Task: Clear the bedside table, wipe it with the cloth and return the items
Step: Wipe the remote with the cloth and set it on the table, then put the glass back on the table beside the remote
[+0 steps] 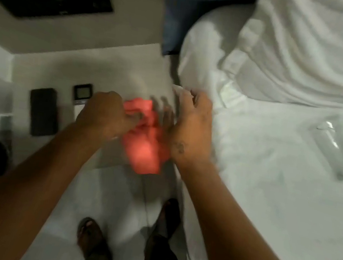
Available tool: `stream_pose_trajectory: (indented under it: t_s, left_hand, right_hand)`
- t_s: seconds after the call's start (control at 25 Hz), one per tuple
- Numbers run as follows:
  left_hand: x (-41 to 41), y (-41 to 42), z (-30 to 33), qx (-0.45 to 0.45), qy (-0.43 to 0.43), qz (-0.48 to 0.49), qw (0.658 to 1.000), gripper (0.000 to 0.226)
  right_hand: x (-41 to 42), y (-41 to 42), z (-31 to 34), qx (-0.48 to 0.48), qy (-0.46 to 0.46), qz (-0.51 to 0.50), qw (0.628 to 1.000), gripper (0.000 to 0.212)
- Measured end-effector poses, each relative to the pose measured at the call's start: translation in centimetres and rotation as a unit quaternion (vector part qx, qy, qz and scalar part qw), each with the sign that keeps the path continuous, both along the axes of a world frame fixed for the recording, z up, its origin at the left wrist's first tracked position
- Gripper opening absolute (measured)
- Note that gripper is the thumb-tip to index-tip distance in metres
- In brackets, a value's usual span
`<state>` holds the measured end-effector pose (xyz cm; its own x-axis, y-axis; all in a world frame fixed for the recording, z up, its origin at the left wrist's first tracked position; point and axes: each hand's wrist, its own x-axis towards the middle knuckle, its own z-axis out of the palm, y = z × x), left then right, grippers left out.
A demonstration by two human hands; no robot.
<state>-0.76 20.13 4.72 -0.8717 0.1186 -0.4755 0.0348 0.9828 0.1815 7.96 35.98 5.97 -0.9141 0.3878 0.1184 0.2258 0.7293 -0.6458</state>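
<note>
Lying sideways on the bed (265, 210), glass (341, 148) looks empty.

The pale desk (117, 66) carries a dark phone (43, 111) and a small clock (82, 92) side by side. A glass (341, 146) lies on the bed (267, 199).

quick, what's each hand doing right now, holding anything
Left hand: closed on the orange cloth over the bedside table.
Right hand: at the cloth's right edge, fingers blurred; cannot tell if it grips it.
</note>
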Motion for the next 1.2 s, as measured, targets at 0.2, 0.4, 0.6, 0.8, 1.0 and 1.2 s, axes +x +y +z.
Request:
stream_pose_trajectory:
  t_s: [0.2,0.4,0.6,0.8,1.0,1.2]
  left_hand:
    - [9.0,20.8,7.0,0.298,-0.058,-0.109,0.947,0.042]
    - [11.8,32.6,6.6,0.306,-0.121,-0.215,0.92,0.059]
    - [11.9,33.2,4.6,0.395,-0.202,-0.114,0.889,0.052]
    - [9.9,23.2,5.4,0.557,-0.191,0.112,0.801,0.081]
    - [5.7,3.9,0.7,0.607,-0.139,0.388,0.679,0.053]
    - [6.1,-8.5,-5.8,0.579,-0.104,0.544,0.598,0.041]
  right_hand:
    - [9.7,14.9,6.6,0.09,0.013,-0.257,0.962,0.061]
    - [14.6,26.0,5.1,0.057,-0.236,-0.234,0.942,0.074]
    - [14.8,25.8,3.7,-0.009,-0.192,-0.264,0.945,0.076]
    - [11.2,13.1,5.3,-0.091,-0.097,-0.188,0.973,0.085]
    - [6.1,1.2,2.8,-0.167,-0.082,0.068,0.98,0.057]
    - [-0.1,-7.8,-8.5,0.011,-0.274,0.125,0.954,0.067]
